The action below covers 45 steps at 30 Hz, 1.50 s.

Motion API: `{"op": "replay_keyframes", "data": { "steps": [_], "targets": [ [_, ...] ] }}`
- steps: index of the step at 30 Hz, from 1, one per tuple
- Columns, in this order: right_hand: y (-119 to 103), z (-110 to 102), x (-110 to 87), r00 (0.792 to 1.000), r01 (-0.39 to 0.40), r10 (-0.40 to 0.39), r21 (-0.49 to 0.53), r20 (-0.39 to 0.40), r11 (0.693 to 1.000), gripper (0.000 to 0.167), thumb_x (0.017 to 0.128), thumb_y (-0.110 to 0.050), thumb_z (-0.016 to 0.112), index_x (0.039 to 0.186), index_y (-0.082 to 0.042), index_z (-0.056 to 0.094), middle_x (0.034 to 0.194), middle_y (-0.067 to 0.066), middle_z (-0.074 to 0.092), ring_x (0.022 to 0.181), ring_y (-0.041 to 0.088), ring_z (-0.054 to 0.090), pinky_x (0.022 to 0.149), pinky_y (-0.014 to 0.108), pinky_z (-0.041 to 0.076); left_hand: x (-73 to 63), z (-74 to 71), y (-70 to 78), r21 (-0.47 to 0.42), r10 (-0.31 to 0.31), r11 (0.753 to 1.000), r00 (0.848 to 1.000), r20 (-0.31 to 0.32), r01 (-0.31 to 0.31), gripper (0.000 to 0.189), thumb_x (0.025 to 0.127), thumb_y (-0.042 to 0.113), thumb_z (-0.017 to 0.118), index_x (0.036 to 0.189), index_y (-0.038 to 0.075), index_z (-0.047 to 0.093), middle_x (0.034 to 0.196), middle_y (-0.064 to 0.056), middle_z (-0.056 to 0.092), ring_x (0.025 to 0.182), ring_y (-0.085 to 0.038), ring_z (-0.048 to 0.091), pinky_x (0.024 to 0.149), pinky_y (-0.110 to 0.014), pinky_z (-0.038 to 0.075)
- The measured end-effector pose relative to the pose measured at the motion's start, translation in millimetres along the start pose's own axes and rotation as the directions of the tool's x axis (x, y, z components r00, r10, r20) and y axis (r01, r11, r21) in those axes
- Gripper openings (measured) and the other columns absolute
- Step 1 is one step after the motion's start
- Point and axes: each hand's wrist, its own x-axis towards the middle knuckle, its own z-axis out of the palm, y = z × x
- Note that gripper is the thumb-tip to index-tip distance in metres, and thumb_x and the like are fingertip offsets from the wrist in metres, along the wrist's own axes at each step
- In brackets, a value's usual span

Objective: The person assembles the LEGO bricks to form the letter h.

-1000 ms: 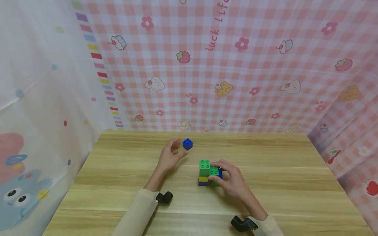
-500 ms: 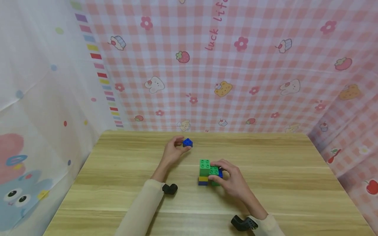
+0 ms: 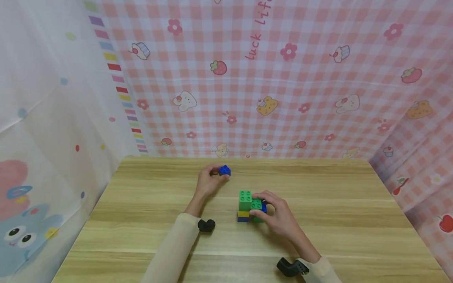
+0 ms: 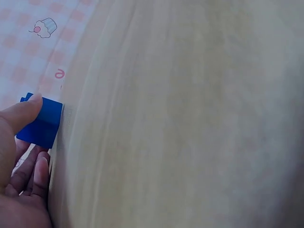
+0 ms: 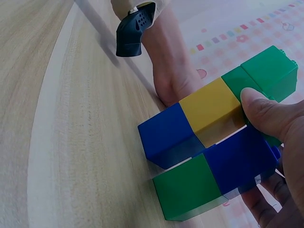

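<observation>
Near the table's back edge, my left hand (image 3: pixel 208 181) pinches a blue toy building brick (image 3: pixel 224 170). In the left wrist view the thumb lies on one face of that blue brick (image 4: pixel 43 122), with fingers curled below it. My right hand (image 3: pixel 279 212) grips a building-brick structure (image 3: pixel 245 201) nearer the front. The right wrist view shows one column with a blue brick (image 5: pixel 170 135), a yellow brick (image 5: pixel 211 110) and green above. Beside it stands a column of a green brick (image 5: pixel 187 189) and a blue brick (image 5: pixel 242 159). The right thumb presses a green brick; some fingers are hidden behind.
Both hands work over a wooden table (image 3: pixel 336 220). A pink checked cloth (image 3: pixel 244 90) hangs behind it, and a white printed cloth (image 3: pixel 53 118) at the left. Black cameras (image 3: pixel 207 225) sit on the wrists.
My left hand has moved forward and slightly right to the blue brick, and its thumb and fingers have closed on it. The right hand keeps its grip on the structure in place.
</observation>
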Motion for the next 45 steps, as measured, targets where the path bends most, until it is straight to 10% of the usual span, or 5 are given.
{"op": "replay_keyframes", "data": {
  "steps": [45],
  "targets": [
    [2, -1, -0.4, 1.000, -0.012, 0.012, 0.024, 0.007, 1.000, 0.037, 0.088, -0.024, 0.081, 0.123, -0.025, 0.070, 0.118, -0.006, 0.072, 0.105, 0.010, 0.066, 0.094, 0.037, 0.059, -36.3, 4.1, 6.8, -0.032, -0.023, 0.999, 0.998, 0.051, 0.025, 0.034, 0.087, 0.028, 0.083, 0.113, 0.008, 0.074, 0.102, -0.007, 0.071, 0.092, -0.019, 0.065, 0.081, -0.030, 0.057]
  ]
}}
